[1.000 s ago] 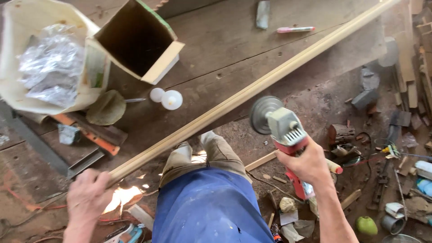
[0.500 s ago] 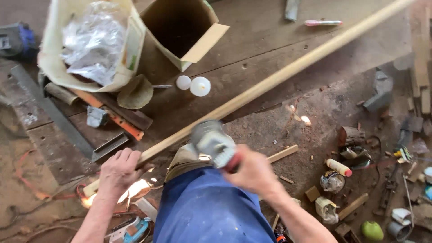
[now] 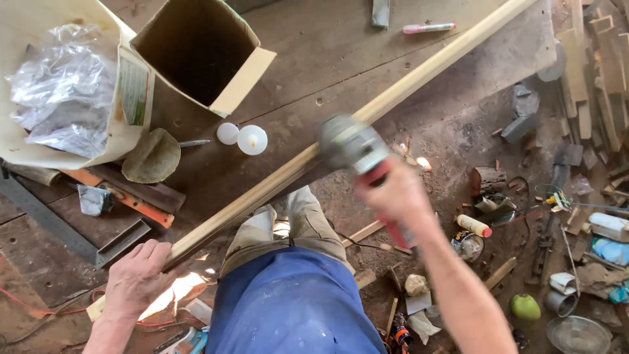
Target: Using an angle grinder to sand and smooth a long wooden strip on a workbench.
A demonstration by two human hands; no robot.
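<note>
Head view showed the left hand (image 3: 134, 278) pressing down the near end of a long wooden strip (image 3: 341, 131), which ran away up and rightward across the worn plank bench (image 3: 314, 59). Past that grip, the right hand (image 3: 393, 196) clutched a blurred grinder (image 3: 350, 145) touching the strip, over a littered dirt floor (image 3: 458, 124)

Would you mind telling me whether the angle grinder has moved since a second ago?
Yes. The angle grinder in the right hand has come from the floor side up onto the long wooden strip, which the left hand steadies.

Woodshop: workbench (image 3: 341, 59), timber offcuts (image 3: 599, 72), scattered tools.
</note>
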